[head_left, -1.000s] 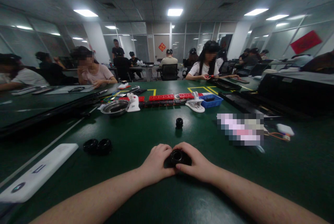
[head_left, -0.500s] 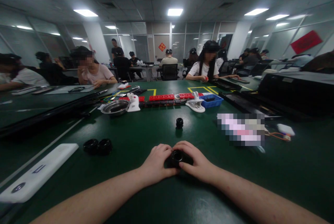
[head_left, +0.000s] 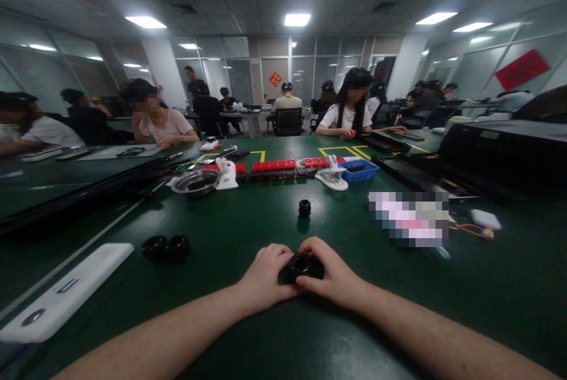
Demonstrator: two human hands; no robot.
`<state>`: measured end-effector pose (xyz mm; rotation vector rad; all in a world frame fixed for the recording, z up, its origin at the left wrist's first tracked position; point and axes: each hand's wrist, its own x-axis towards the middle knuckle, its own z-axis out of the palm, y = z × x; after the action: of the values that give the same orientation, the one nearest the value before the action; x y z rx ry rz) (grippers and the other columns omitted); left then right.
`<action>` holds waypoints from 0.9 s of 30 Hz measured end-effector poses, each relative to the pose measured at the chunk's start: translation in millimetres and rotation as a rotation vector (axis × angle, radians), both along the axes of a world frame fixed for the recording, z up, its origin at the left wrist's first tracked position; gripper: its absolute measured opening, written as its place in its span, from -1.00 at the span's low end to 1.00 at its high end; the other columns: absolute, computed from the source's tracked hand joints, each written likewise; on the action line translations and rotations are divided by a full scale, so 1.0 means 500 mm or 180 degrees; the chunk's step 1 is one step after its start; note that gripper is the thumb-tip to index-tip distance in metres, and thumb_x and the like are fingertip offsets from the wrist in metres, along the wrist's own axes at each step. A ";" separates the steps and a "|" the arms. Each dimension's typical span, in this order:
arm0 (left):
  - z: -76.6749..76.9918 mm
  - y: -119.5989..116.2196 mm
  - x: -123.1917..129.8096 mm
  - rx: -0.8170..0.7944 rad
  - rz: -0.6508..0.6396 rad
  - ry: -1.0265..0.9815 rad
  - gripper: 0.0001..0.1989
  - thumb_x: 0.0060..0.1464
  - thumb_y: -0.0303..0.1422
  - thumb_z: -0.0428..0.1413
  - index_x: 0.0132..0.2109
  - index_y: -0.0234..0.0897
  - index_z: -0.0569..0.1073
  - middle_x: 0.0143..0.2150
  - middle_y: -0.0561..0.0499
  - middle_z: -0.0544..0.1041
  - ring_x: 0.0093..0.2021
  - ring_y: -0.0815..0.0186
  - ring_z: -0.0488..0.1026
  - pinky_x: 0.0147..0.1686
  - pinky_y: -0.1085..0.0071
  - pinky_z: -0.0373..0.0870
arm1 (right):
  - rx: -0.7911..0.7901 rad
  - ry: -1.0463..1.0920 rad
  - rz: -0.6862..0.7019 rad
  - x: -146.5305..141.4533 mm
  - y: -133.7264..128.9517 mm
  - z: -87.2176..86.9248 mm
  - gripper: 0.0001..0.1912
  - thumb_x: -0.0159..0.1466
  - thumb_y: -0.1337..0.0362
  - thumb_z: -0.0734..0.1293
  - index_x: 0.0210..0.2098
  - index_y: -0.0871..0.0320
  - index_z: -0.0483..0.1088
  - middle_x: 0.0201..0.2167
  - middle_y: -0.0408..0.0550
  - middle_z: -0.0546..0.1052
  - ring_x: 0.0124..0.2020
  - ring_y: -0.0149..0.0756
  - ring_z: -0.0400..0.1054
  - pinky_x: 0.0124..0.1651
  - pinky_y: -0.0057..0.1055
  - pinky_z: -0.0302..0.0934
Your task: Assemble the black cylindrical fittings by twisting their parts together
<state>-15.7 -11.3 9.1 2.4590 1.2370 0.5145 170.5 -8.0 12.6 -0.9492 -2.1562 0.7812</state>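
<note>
Right hand [head_left: 337, 273] thumb shifted inward along black ring fitting [head_left: 299, 263]. Its grip and that of left hand [head_left: 264, 273] clamped on fitting, over tabletop [head_left: 248, 220]. Risk: uneven finger pressure, glossy rim slips.

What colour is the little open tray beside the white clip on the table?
The tray is blue; it shows best in the head view.

A shared workroom, part office, part assembly shop: a green tabletop [head_left: 239, 220] carries a metal bowl [head_left: 195, 182] at ten o'clock and a blue bin [head_left: 358, 171] at one; at twelve, people sit along further desks under ceiling lights [head_left: 297, 20], before glass partitions [head_left: 228, 75].
</note>
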 end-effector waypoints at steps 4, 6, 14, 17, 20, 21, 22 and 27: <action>-0.006 0.001 0.000 0.0058 -0.0017 -0.0034 -0.61 -0.15 -0.17 0.16 -0.15 -0.22 0.36 -0.13 0.00 0.35 -0.12 0.19 0.26 -0.13 0.27 0.20 | -0.0012 0.0188 0.0461 0.005 0.000 -0.003 -0.54 0.06 0.40 0.27 -0.03 0.14 0.16 -0.08 0.01 0.28 -0.04 -0.20 0.18 0.01 -0.22 0.07; -0.004 0.000 0.001 0.0056 -0.0035 -0.0042 -0.62 -0.13 -0.16 0.15 -0.14 -0.22 0.36 -0.13 -0.01 0.35 -0.12 0.18 0.26 -0.13 0.26 0.20 | -0.0142 0.0193 0.0337 0.006 -0.001 -0.009 -0.44 0.05 0.38 0.29 0.04 0.16 0.08 -0.03 0.06 0.26 -0.01 -0.17 0.16 0.03 -0.19 0.05; 0.008 -0.004 0.004 -0.0013 -0.0017 -0.0032 -0.65 -0.11 -0.16 0.14 -0.18 -0.22 0.37 -0.15 -0.01 0.35 -0.13 0.18 0.26 -0.15 0.27 0.21 | -0.0042 0.0012 -0.0061 -0.001 -0.003 -0.002 -0.69 0.03 0.32 0.33 -0.22 0.16 0.23 -0.29 -0.06 0.33 -0.25 -0.25 0.25 -0.19 -0.29 0.18; 0.003 -0.002 0.003 -0.0014 -0.0003 -0.0034 -0.61 -0.14 -0.15 0.15 -0.14 -0.21 0.36 -0.14 -0.01 0.35 -0.13 0.18 0.26 -0.14 0.26 0.21 | 0.0061 0.0143 0.0371 0.004 -0.003 0.003 -0.65 0.07 0.39 0.26 -0.12 0.14 0.24 -0.16 -0.01 0.32 -0.11 -0.21 0.22 -0.05 -0.25 0.11; 0.000 -0.001 0.003 0.0008 -0.0016 -0.0036 -0.62 -0.13 -0.13 0.14 -0.16 -0.21 0.36 -0.13 -0.01 0.35 -0.12 0.18 0.26 -0.13 0.26 0.21 | -0.0064 0.0183 0.0330 0.006 -0.003 -0.004 -0.52 0.07 0.36 0.27 0.00 0.14 0.14 -0.07 0.03 0.29 -0.05 -0.18 0.19 0.01 -0.20 0.07; -0.001 0.000 0.003 0.0009 -0.0026 -0.0038 -0.63 -0.12 -0.13 0.13 -0.17 -0.21 0.37 -0.14 -0.02 0.35 -0.13 0.18 0.26 -0.14 0.26 0.21 | -0.0123 0.0159 0.0217 0.005 -0.003 -0.007 -0.50 0.06 0.33 0.29 -0.01 0.15 0.13 -0.08 0.04 0.29 -0.07 -0.17 0.20 -0.01 -0.20 0.09; -0.001 0.000 0.003 0.0004 -0.0032 -0.0038 -0.63 -0.11 -0.12 0.13 -0.17 -0.21 0.37 -0.14 -0.02 0.35 -0.13 0.18 0.26 -0.14 0.27 0.21 | -0.0170 0.0116 0.0093 0.004 -0.003 -0.008 -0.50 0.04 0.30 0.32 -0.03 0.15 0.14 -0.11 0.03 0.31 -0.10 -0.18 0.22 -0.05 -0.21 0.12; -0.001 0.000 0.002 0.0015 -0.0033 -0.0033 -0.64 -0.11 -0.14 0.13 -0.16 -0.22 0.37 -0.15 -0.01 0.35 -0.14 0.19 0.27 -0.15 0.27 0.22 | -0.0083 -0.0021 -0.0096 -0.002 -0.006 -0.001 -0.66 0.01 0.32 0.34 -0.22 0.16 0.24 -0.27 -0.04 0.34 -0.24 -0.23 0.25 -0.17 -0.27 0.19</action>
<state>-14.9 -11.4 8.4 2.4623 1.2197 0.5271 169.7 -11.0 12.2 -0.9967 -2.1374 0.7945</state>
